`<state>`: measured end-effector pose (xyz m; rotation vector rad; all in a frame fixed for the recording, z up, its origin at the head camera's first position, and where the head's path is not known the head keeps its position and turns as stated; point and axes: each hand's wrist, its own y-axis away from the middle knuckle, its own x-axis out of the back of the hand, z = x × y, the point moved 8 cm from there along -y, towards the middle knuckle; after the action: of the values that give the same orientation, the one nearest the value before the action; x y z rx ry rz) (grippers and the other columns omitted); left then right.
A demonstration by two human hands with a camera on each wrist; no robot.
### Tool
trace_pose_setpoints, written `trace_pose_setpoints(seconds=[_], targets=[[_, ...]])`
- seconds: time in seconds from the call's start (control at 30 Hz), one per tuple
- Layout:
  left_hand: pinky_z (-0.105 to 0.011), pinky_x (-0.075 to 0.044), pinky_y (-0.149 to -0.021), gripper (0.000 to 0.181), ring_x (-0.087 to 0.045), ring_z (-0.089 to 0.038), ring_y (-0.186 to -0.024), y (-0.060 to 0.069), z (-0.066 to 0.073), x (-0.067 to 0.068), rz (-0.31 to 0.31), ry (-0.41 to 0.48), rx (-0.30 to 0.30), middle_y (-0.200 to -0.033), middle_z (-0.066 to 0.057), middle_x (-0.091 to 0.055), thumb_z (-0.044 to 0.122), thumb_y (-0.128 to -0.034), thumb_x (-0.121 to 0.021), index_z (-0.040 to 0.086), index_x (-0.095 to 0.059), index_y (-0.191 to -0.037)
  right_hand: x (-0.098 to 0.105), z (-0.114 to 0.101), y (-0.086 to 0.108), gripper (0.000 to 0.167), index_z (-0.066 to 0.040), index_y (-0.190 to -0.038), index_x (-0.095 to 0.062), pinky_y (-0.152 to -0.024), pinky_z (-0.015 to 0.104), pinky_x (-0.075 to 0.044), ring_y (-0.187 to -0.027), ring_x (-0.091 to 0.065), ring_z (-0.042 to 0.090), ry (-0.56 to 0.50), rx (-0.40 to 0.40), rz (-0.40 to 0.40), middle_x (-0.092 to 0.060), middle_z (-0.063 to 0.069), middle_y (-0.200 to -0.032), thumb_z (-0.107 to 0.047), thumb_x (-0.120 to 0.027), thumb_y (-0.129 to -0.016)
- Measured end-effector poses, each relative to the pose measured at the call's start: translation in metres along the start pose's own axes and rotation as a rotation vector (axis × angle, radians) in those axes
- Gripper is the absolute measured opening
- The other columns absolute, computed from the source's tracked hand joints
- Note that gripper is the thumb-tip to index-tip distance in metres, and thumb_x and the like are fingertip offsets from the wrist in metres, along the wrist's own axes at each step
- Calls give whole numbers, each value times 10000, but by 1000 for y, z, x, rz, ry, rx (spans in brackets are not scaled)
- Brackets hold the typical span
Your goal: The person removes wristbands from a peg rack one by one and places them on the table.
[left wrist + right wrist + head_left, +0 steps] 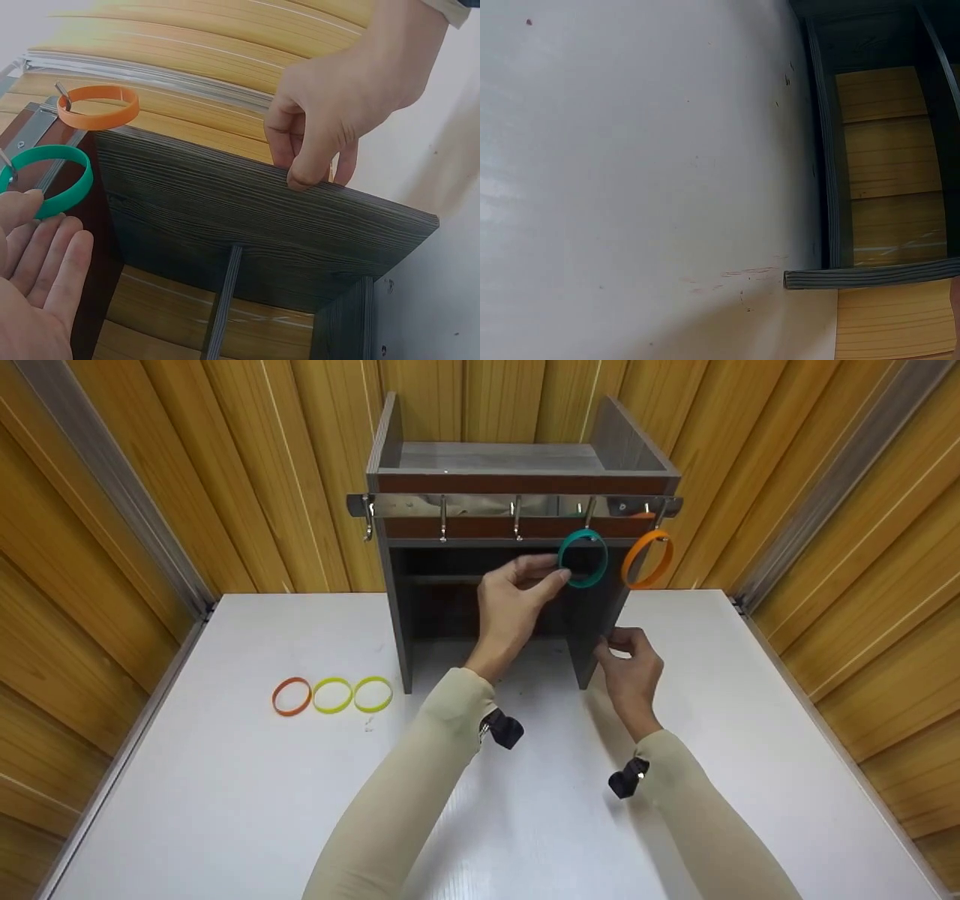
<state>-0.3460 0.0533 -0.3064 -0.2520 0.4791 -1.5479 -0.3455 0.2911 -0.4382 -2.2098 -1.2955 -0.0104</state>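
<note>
A teal band (604,561) hangs at the fourth hook (590,514) of the metal hook strip, and the left hand (514,600) pinches its left side between thumb and fingers. In the left wrist view the same teal band (84,184) loops about a hook tip, with the left hand (37,281) at its lower edge. An orange band (628,574) hangs on the rightmost hook. The right hand (634,675) grips the front edge of the grey shelf's right side panel (589,637); the left wrist view shows that right hand (337,112) with its thumb on the panel. No hand shows in the right wrist view.
On the white table (225,795), left of the shelf, lie a red-orange band (276,705) and two yellow bands (318,705) in a row. Three hooks on the strip's left part hold no band. Wood-patterned walls (300,472) stand behind and on both sides.
</note>
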Motion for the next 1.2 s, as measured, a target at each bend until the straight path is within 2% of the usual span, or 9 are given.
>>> trace_pose_setpoints(seconds=[0.33, 0.5, 0.8, 1.0, 1.2], targets=[[-318, -657, -796, 223, -778, -212, -849, -1, 12, -2, 21, 49, -37, -953, -57, -793, 66, -921, -847, -30, -789, -1114, 1, 0, -1, 185, 5, -1079, -703, -767, 166, -527, -940, -694, 170, -7, 6, 14, -748, 118, -1026, -31, -781, -915], [-326, -659, -791, 229, -771, -169, -826, 0, 19, -4, 22, 64, -63, -958, -63, -794, 49, -913, -850, -39, -789, -1114, 1, 1, 0, 192, 8, -1099, -702, -777, 164, -531, -941, -692, 170, 5, 15, 13, -747, 116, -1034, -27, -770, -923], [-360, -662, -808, 216, -770, -175, -833, 6, 32, -6, 8, 99, -102, -951, -43, -794, 36, -918, -841, -33, -788, -1117, 1, 1, -1, 179, 2, -1087, -709, -759, 164, -524, -936, -691, 168, 1, 4, 13, -751, 110, -1024, -25, -761, -918], [-385, -661, -829, 232, -774, -191, -866, 16, 41, -1, -6, 117, -132, -991, -63, -796, 37, -926, -833, -43, -778, -1137, 2, 2, -3, 187, 3, -1089, -710, -740, 157, -516, -929, -697, 177, 17, 8, 17, -757, 115, -1020, -35, -772, -917], [-405, -660, -839, 243, -776, -209, -901, 25, 48, 11, -13, 113, -168, -1018, -80, -798, 47, -937, -824, -47, -771, -1155, 3, 3, -3, 197, 1, -1103, -707, -738, 152, -521, -935, -692, 179, 14, 3, 17, -749, 110, -1030, -35, -775, -921]])
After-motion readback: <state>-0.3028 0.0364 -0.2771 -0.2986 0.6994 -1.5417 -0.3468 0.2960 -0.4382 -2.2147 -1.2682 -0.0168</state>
